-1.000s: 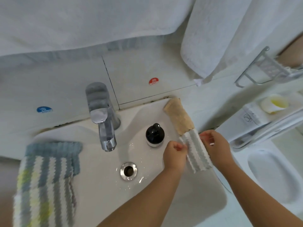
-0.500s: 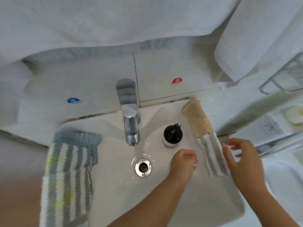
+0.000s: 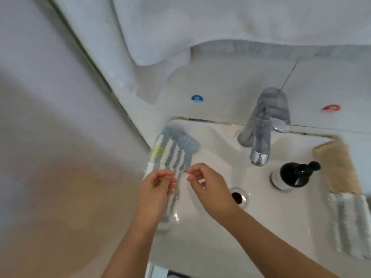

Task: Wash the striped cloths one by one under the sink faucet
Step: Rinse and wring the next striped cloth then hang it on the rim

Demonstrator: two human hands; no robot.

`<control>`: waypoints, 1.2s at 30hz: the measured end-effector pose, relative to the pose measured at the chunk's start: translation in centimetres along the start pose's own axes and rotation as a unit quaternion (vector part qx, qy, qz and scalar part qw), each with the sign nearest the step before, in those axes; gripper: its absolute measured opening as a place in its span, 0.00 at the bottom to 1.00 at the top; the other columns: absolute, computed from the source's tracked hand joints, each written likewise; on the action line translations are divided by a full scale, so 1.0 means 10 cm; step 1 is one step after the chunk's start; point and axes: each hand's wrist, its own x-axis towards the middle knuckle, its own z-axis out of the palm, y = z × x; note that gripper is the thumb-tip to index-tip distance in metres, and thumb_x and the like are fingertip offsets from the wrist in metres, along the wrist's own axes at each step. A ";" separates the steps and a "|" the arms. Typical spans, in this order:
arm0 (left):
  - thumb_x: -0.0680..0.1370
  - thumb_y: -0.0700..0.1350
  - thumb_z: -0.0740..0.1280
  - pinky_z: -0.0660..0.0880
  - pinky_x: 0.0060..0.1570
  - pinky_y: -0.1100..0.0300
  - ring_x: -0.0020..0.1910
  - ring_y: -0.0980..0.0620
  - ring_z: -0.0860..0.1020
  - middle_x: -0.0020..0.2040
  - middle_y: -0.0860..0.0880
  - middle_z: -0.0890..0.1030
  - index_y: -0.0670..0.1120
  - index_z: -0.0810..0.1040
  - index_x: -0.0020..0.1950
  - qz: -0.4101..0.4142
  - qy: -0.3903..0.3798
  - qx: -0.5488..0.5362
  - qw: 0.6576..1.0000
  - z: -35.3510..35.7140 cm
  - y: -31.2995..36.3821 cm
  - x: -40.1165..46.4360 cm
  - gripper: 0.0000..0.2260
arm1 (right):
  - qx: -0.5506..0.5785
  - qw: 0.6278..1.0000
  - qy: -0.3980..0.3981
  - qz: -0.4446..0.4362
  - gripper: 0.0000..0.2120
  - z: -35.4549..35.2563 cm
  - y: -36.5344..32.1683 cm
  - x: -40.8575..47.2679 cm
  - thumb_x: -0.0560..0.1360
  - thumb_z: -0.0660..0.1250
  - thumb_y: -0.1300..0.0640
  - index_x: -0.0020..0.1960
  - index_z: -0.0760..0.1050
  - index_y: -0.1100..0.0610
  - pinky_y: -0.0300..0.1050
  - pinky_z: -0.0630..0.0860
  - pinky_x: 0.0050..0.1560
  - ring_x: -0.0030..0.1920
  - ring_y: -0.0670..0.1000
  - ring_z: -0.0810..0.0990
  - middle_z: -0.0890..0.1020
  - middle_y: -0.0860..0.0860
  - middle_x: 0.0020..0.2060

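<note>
Your left hand (image 3: 155, 190) and your right hand (image 3: 208, 187) hovered side by side over the blue, white and yellow striped fluffy cloth (image 3: 172, 155) that lay draped over the left rim of the white ceramic sink (image 3: 210, 243), its lower end trailing down inside the basin. Both of your hands had their fingers loosely curled, fingertips pointing toward each other just above the cloth's middle; the frame was too blurred to tell whether either hand actually pinched the fabric or only touched it. The chrome single-lever faucet (image 3: 261, 135) stood at the back of the sink, well apart from your hands, with the round metal drain (image 3: 240, 197) just beside your right wrist. A black round pump-top bottle (image 3: 293, 175) sat on the basin to the right of the faucet. The second cloth, tan at its top and grey-and-white striped below (image 3: 345, 197), lay over the right rim. White towels (image 3: 200, 27) hung above, against the wall
</note>
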 end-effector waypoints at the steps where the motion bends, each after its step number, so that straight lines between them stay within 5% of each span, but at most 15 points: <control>1: 0.80 0.33 0.61 0.75 0.34 0.69 0.30 0.60 0.77 0.36 0.48 0.80 0.44 0.78 0.44 0.014 0.029 0.003 0.999 -0.12 -0.03 0.02 0.11 | -0.015 1.000 -0.019 -0.018 0.07 0.10 -0.06 0.11 0.80 0.63 0.57 0.55 0.76 0.50 0.39 0.75 0.52 0.49 0.41 0.77 0.80 0.42 0.49; 6: 0.81 0.39 0.63 0.76 0.45 0.54 0.42 0.48 0.78 0.41 0.50 0.77 0.46 0.76 0.51 0.008 0.123 0.138 0.983 -0.57 -0.33 0.09 0.04 | -0.090 0.989 -0.102 -0.062 0.13 0.40 -0.19 0.41 0.80 0.63 0.53 0.64 0.73 0.54 0.39 0.69 0.59 0.58 0.46 0.74 0.76 0.48 0.58; 10: 0.80 0.58 0.59 0.75 0.44 0.53 0.41 0.48 0.78 0.41 0.47 0.80 0.44 0.78 0.46 -0.097 0.037 0.312 0.944 -0.71 -0.39 0.08 0.19 | -0.115 0.986 -0.113 -0.035 0.15 0.43 -0.20 0.47 0.76 0.69 0.49 0.60 0.72 0.54 0.40 0.70 0.50 0.50 0.45 0.73 0.74 0.44 0.48; 14: 0.80 0.60 0.60 0.69 0.37 0.57 0.37 0.51 0.76 0.41 0.46 0.82 0.46 0.77 0.41 -0.123 0.034 0.342 0.931 -0.76 -0.30 0.03 0.19 | -0.113 0.982 -0.153 -0.014 0.13 0.42 -0.26 0.51 0.73 0.72 0.47 0.49 0.73 0.54 0.37 0.68 0.40 0.38 0.43 0.71 0.72 0.43 0.37; 20: 0.78 0.43 0.68 0.73 0.40 0.57 0.39 0.49 0.81 0.39 0.47 0.81 0.47 0.75 0.39 -0.111 0.098 0.162 0.976 -0.89 -0.43 0.11 0.08 | 0.003 0.984 -0.174 0.026 0.14 0.34 -0.51 0.50 0.76 0.69 0.49 0.36 0.69 0.54 0.34 0.67 0.34 0.30 0.43 0.69 0.71 0.46 0.30; 24: 0.81 0.53 0.62 0.73 0.45 0.54 0.37 0.52 0.80 0.37 0.49 0.81 0.46 0.75 0.41 -0.068 0.101 0.217 0.968 -0.95 -0.34 0.02 0.14 | 0.060 0.963 -0.231 0.124 0.12 0.34 -0.63 0.52 0.78 0.65 0.49 0.38 0.70 0.54 0.45 0.73 0.43 0.38 0.49 0.75 0.75 0.51 0.36; 26: 0.81 0.59 0.58 0.74 0.42 0.55 0.35 0.51 0.80 0.34 0.49 0.82 0.45 0.77 0.42 -0.071 0.094 0.232 0.966 -0.95 -0.19 -0.06 0.20 | 0.182 0.936 -0.247 0.175 0.08 0.35 -0.69 0.48 0.79 0.64 0.52 0.47 0.75 0.56 0.53 0.77 0.56 0.46 0.54 0.79 0.80 0.56 0.45; 29: 0.79 0.66 0.50 0.76 0.37 0.57 0.36 0.48 0.83 0.34 0.45 0.84 0.48 0.79 0.45 -0.120 0.062 0.147 0.980 -0.90 0.02 -0.15 0.26 | 0.352 0.878 -0.245 0.213 0.12 0.28 -0.82 0.41 0.81 0.60 0.54 0.56 0.76 0.60 0.51 0.76 0.58 0.51 0.54 0.80 0.82 0.57 0.49; 31: 0.75 0.70 0.50 0.78 0.40 0.57 0.41 0.48 0.84 0.40 0.44 0.86 0.47 0.79 0.52 -0.144 0.037 0.030 0.988 -0.84 0.10 -0.19 0.31 | 0.437 0.836 -0.246 0.222 0.16 0.18 -0.88 0.37 0.81 0.59 0.53 0.60 0.76 0.62 0.49 0.78 0.55 0.51 0.55 0.80 0.82 0.58 0.50; 33: 0.70 0.72 0.52 0.77 0.54 0.54 0.54 0.48 0.83 0.52 0.45 0.85 0.46 0.77 0.59 -0.129 -0.036 -0.149 0.980 -0.75 0.13 -0.22 0.35 | 0.491 0.804 -0.248 0.224 0.17 0.06 -0.91 0.31 0.80 0.58 0.52 0.59 0.77 0.62 0.47 0.80 0.51 0.49 0.54 0.82 0.83 0.57 0.49; 36: 0.77 0.66 0.51 0.68 0.68 0.50 0.67 0.46 0.75 0.66 0.44 0.78 0.45 0.72 0.70 -0.048 -0.143 -0.314 0.937 -0.59 0.15 -0.26 0.32 | 0.506 0.807 -0.218 0.210 0.16 -0.09 -0.82 0.20 0.80 0.58 0.54 0.60 0.77 0.62 0.47 0.81 0.50 0.52 0.54 0.83 0.83 0.57 0.53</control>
